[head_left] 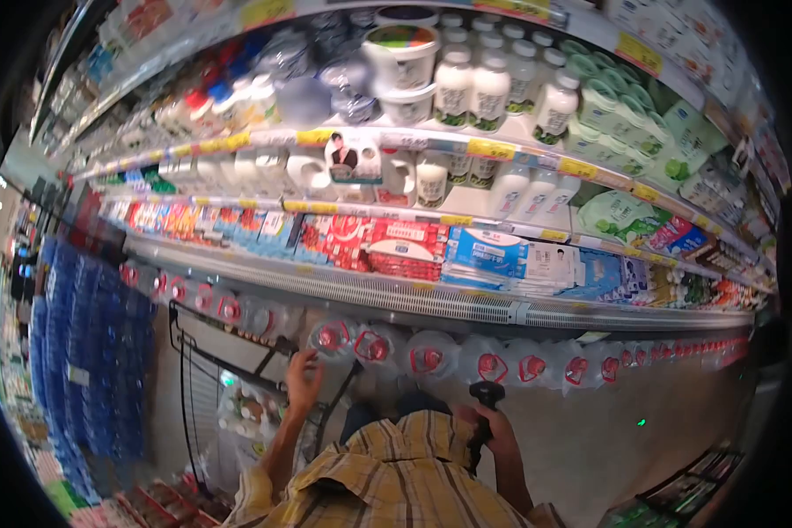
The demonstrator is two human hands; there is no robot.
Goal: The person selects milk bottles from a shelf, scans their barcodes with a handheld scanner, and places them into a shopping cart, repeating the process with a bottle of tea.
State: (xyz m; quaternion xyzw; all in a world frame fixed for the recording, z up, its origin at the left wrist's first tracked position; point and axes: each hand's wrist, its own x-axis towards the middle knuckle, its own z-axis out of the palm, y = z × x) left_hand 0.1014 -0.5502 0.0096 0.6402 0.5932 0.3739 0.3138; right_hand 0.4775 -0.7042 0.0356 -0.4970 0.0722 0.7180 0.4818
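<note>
My left hand (pixel 303 380) is raised beside the black frame of a shopping cart (pixel 229 352), its fingers slightly apart and nothing visible in them. A row of large clear bottles with red handles (pixel 334 337) stands just beyond it at the foot of the shelf. On the other side of my body, my right hand (pixel 496 426) is closed round a black handle with a rounded top (pixel 487 394). What that handle belongs to is hidden by my yellow checked shirt.
Ahead is a refrigerated shelf (pixel 466 308) with milk bottles (pixel 488 88), white tubs (pixel 402 62) and red and blue cartons (pixel 405 246). Stacked blue packs (pixel 88 352) stand at the left. Bagged items (pixel 246 422) lie in the cart. A dark rack (pixel 691 488) is at the lower right.
</note>
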